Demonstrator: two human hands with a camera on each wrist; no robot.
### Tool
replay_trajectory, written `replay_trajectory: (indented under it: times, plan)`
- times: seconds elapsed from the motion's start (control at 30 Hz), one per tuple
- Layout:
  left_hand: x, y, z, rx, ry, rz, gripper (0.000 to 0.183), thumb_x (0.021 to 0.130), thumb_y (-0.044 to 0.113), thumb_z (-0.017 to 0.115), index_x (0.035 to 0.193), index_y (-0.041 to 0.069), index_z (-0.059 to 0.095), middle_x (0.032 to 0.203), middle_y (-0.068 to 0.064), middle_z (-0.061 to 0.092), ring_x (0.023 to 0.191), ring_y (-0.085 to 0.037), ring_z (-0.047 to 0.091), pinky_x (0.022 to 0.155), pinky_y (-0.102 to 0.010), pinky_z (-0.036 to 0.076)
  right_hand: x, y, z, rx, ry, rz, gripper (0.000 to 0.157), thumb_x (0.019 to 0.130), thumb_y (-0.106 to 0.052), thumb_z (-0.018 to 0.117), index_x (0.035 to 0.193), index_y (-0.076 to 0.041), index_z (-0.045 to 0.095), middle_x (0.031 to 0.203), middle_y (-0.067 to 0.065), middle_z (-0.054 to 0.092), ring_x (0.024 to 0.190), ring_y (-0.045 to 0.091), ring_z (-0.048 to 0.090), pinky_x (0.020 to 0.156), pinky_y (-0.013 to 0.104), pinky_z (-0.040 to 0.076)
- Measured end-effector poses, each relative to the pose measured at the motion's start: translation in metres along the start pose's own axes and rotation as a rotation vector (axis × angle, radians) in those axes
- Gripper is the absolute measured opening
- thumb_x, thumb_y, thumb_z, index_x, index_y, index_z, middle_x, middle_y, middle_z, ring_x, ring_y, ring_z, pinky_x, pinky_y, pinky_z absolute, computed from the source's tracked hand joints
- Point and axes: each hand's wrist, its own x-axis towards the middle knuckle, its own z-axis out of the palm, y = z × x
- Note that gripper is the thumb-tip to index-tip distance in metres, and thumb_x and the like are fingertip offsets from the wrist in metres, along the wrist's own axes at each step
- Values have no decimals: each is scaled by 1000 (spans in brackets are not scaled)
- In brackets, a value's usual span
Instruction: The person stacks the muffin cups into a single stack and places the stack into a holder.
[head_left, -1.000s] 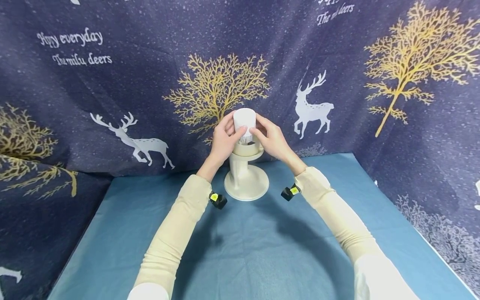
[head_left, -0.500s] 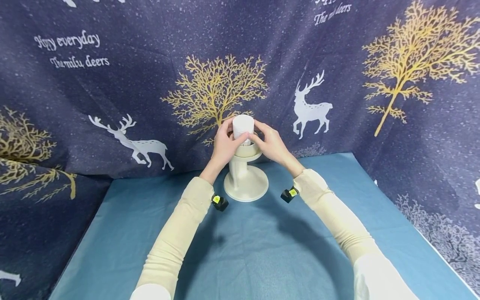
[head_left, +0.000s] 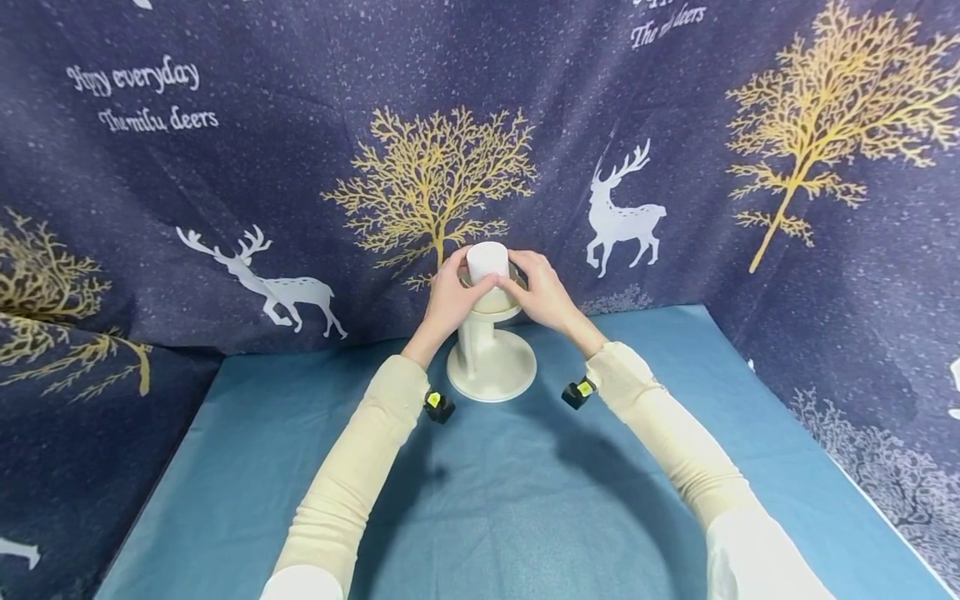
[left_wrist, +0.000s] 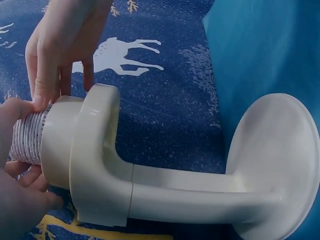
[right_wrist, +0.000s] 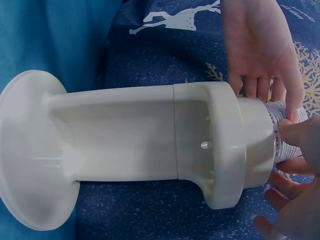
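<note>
A white stack of nested paper cups [head_left: 487, 260] stands in the round top of a cream stand [head_left: 491, 367]. My left hand [head_left: 450, 297] holds its left side and my right hand [head_left: 543, 293] its right side, thumbs meeting in front. In the left wrist view, ridged rims of the stack [left_wrist: 31, 137] show between the fingers and the cream collar [left_wrist: 62, 140]. The right wrist view also shows the ridged stack [right_wrist: 285, 142] going into the collar, with fingertips right at its edge. The stack's lower part is hidden inside the collar.
The stand's wide round base rests on a blue cloth-covered table [head_left: 495, 492], near its back edge. A dark blue curtain [head_left: 300, 183] with deer and gold trees hangs right behind. Black wrist cameras [head_left: 438, 406] sit under both sleeves.
Both hands have moved down with the stack of paper cups, which now sits lower in the stand's collar. The stand has stayed in place.
</note>
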Motion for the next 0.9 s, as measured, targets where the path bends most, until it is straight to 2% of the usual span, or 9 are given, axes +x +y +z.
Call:
replay_trajectory:
  times: [0.1,0.17,0.27,0.4,0.63,0.8,0.9]
  plan:
    - [-1,0,0,13,-17,-1,68,89,37,69,145,12,40,132,-12,57,120,-28,52,104,-51,32,-1,2,2,1,5,-8,50,95,-25,62,138,0,50,139,20,51,133,36,41,112,53,29]
    - [-2,0,0,25,-31,0,72,89,38,68,148,12,35,134,-14,56,121,-28,52,103,-51,34,-2,3,2,-1,10,-8,51,95,-25,62,137,1,50,139,21,51,132,37,41,111,53,29]
    - [-4,1,0,43,-59,6,76,90,37,66,150,12,27,131,-17,55,115,-29,53,92,-47,43,-4,3,3,-2,2,4,51,95,-25,62,136,3,50,139,23,50,132,38,41,111,53,29]
    - [-5,1,1,85,-89,33,71,92,34,63,147,9,25,128,-19,55,106,-29,55,84,-44,47,-6,4,3,-10,-19,37,53,96,-26,61,138,4,48,141,23,48,133,38,40,111,53,29]
    - [-6,1,7,228,-77,60,60,96,39,54,142,10,29,131,-21,54,115,-31,57,92,-45,49,-8,5,4,-4,-19,66,50,97,-28,58,136,3,50,140,24,47,134,38,39,111,53,30]
    - [-7,2,11,327,-32,66,58,96,41,52,141,9,33,133,-17,54,128,-29,41,100,-45,42,-9,7,5,9,-28,76,46,99,-28,55,135,2,52,139,22,48,133,38,40,109,52,33]
    - [-7,3,12,350,-25,66,56,97,41,51,139,6,37,135,-16,53,131,-28,35,104,-44,38,-9,8,6,2,-45,65,45,100,-28,52,135,1,53,138,22,48,131,38,40,107,51,34]
